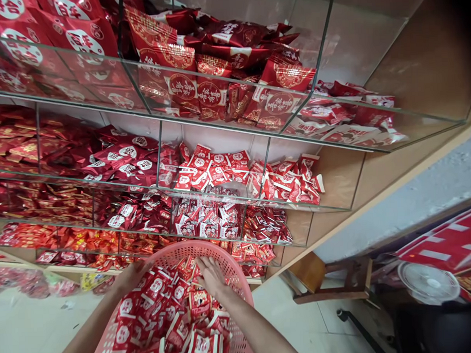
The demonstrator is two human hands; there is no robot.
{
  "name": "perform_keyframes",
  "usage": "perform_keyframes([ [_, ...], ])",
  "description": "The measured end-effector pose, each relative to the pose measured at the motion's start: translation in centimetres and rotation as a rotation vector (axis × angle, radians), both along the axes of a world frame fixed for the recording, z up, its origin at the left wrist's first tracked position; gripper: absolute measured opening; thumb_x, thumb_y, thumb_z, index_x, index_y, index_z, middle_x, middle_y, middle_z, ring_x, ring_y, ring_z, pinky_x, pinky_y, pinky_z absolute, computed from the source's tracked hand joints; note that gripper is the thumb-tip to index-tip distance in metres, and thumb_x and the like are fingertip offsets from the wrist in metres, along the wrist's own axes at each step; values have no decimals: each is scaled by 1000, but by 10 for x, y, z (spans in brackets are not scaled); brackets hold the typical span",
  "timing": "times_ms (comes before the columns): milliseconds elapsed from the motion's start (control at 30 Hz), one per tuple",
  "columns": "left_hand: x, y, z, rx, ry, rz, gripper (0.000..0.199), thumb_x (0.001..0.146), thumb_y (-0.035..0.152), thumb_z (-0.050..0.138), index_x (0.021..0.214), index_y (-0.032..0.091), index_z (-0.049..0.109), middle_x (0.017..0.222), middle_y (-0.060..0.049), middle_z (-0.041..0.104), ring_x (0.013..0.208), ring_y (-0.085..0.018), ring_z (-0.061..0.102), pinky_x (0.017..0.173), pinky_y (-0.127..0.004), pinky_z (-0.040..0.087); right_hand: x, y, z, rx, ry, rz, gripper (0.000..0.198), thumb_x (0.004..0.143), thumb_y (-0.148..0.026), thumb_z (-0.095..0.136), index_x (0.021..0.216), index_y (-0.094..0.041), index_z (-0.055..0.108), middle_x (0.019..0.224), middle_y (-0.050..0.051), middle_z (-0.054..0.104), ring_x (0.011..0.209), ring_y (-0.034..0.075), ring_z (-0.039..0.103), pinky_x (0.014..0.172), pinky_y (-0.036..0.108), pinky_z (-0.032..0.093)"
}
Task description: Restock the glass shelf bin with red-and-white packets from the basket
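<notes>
While I watch through the head view, the left hand (133, 275) rests at the left side of the pink basket (239, 279), and I cannot tell whether it grips the rim or merely leans there. The right hand (211, 274) is inside, palm down, fingers a little apart over the red packets (174, 307); whether it pinches even 1, I can't make out.

Those packets heap up between the 2 arms and back toward the body, and that's my main worry: loose as they look, a tilt that way could send some over the near side. What bears the weight is out of my sight, so a left-hand slip might tip everything.

Just beyond the fingertips sits the display shelf (337, 219); a hard shove forward could bump it and jostle the shelf packs (208, 226). Digging roughly, the right hand could flick packets onto the floor (295, 329) right of its forearm.
</notes>
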State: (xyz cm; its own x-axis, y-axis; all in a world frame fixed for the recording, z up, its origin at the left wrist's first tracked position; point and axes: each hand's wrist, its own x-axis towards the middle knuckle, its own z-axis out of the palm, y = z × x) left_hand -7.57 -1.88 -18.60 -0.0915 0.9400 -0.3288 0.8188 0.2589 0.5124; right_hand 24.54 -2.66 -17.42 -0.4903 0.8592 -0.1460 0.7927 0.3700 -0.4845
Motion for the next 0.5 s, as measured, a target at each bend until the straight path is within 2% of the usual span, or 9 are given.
perform_keyframes([
  [133,0,0,-2,10,12,9,49,81,68,31,70,23,48,63,-2,55,66,-20,56,61,-28,39,8,0,0,39,-31,-24,63,91,-18,53,153,-19,43,144,15,55,132,30,50,114,44,40],
  [300,-2,2,-5,37,30,-11,47,83,65,32,70,23,47,65,-3,59,65,-20,58,64,-29,40,13,-3,-6,51,-37,-16,59,90,-23,58,149,-20,49,141,16,58,131,36,50,112,53,39],
  [500,-1,1,-1,43,30,-10,45,82,64,33,67,24,46,61,-2,57,65,-21,59,65,-31,43,17,-6,0,69,-49,-48,56,94,-22,50,150,-20,47,144,15,57,132,33,50,115,47,37],
])
